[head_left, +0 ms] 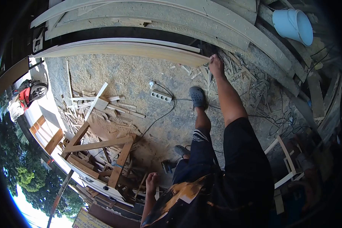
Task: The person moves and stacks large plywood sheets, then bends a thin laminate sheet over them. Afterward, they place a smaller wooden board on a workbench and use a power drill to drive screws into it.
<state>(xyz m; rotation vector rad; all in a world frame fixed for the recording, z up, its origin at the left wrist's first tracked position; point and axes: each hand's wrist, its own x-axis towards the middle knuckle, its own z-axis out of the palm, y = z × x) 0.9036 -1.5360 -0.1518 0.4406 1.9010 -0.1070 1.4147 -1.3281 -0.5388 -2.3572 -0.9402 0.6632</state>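
My right hand (216, 65) reaches far forward, its fingers closed on the near end of a long, pale wooden board (129, 50). The board stretches away to the left, beside stacked planks. My left hand (152, 181) hangs low by my body, fingers curled in, with nothing visible in it. Nearest to it is a wooden frame (119, 163) of rough timbers.
A power strip (161, 96) with a trailing cable lies on the sawdust-covered floor near my clog (197, 97). Wood offcuts (121, 108) are heaped at left. A white bucket (292, 26) sits at upper right. Loose cables (283, 123) tangle at right.
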